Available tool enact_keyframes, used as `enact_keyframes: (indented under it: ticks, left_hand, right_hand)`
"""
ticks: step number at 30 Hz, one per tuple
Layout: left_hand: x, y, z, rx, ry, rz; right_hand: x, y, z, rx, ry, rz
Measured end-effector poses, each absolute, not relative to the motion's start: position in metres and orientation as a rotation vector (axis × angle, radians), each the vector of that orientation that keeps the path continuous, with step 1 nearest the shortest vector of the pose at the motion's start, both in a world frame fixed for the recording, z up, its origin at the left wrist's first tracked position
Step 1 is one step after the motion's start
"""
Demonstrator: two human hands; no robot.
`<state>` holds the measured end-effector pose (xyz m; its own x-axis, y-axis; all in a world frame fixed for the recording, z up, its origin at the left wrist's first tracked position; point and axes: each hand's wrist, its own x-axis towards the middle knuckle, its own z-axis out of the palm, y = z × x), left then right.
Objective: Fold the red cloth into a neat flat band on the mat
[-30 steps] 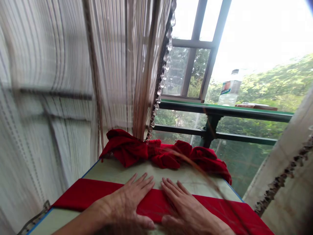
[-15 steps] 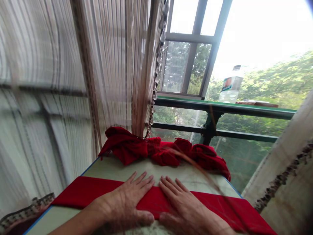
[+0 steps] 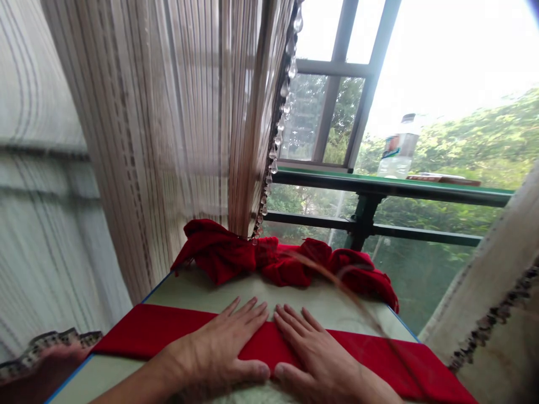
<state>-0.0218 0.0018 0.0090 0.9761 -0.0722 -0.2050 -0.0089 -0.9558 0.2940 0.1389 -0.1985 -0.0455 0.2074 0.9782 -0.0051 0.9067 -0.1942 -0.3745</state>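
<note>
A long red cloth (image 3: 168, 328), folded into a flat strip, stretches across the pale table (image 3: 236, 292) from its left edge past its right edge. My left hand (image 3: 229, 342) lies flat on the middle of the strip, fingers spread. Beside it my right hand (image 3: 309, 348) rests on the same strip with fingers stretched out. The two hands are a little apart, thumbs almost meeting at the strip's near edge. Behind them, a crumpled heap of red cloth (image 3: 290, 264) lies along the table's far edge.
A striped sheer curtain (image 3: 185, 112) edged with clear beads hangs at the left and reaches the heap. Beyond the table runs a dark green railing (image 3: 320, 179), bearing a plastic bottle (image 3: 398, 148) and a flat brown item (image 3: 442, 179). Another curtain (image 3: 484, 280) hangs at the right.
The curtain on the left has swung, its folds and beaded edge shifting. Both hands stay on the strip in nearly the same place. The view has moved very slightly.
</note>
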Motion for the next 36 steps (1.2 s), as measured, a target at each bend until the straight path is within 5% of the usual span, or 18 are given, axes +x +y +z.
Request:
enact_keyframes:
  ticks: [36]
  left_hand:
    - [-0.021, 0.004, 0.006, 2.749, -0.114, -0.300]
  right_hand:
    - [0.139, -0.198, -0.043, -2.198, -1.796, 0.343]
